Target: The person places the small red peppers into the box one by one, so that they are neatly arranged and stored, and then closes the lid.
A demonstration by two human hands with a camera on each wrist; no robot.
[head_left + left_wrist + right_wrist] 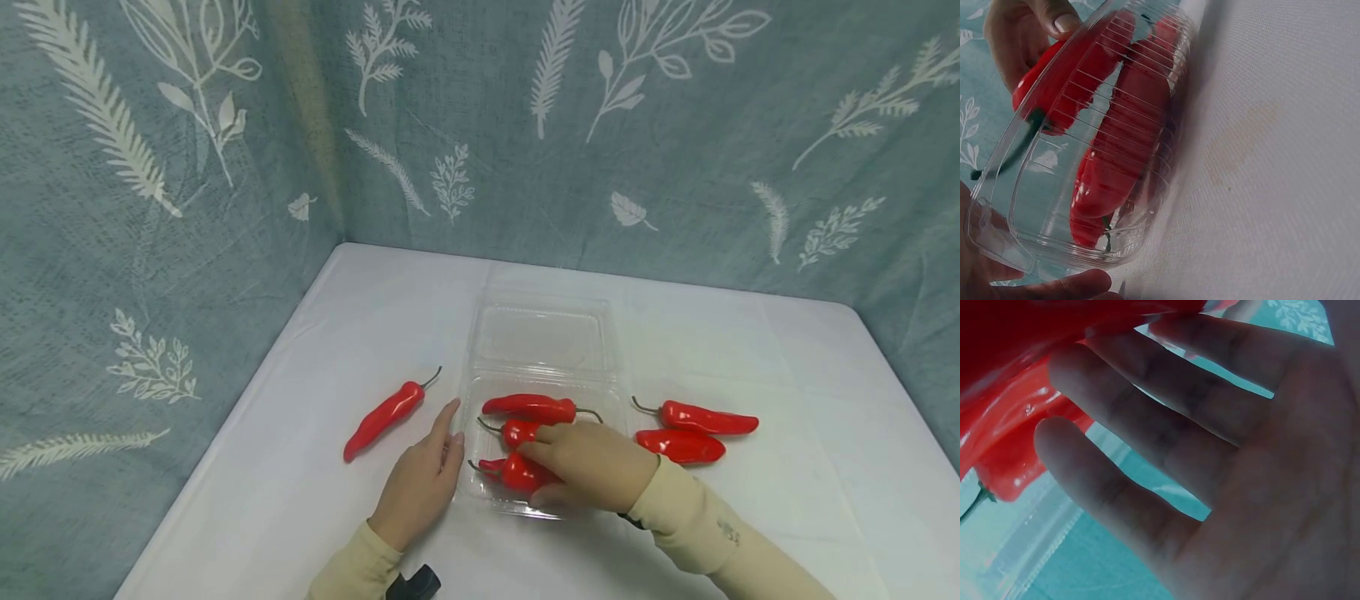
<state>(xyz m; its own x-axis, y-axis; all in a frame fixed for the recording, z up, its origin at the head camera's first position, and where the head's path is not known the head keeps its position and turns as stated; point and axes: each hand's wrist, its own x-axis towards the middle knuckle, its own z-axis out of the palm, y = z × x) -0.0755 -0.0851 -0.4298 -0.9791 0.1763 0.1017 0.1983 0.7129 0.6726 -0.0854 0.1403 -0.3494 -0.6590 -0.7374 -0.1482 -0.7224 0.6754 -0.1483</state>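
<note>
A clear plastic clamshell box [546, 335] lies unfolded on the table, its lid laid back. Inside its base are a red pepper [528, 407] at the back and another red pepper [517, 433] in front of it, partly hidden by fingers. My right hand [592, 468] grips a further red pepper [520, 473] at the front of the base, its stem pointing left; in the left wrist view the thumb presses this pepper [1054, 75] above the others. My left hand [423, 485] is at the box's left side, fingers straight and touching its edge.
One red pepper [384, 420] lies on the white table left of the box. Two more, a red pepper [708, 418] and a red pepper [681, 447], lie together at the right. A patterned blue-green curtain [525, 192] hangs behind and at the left.
</note>
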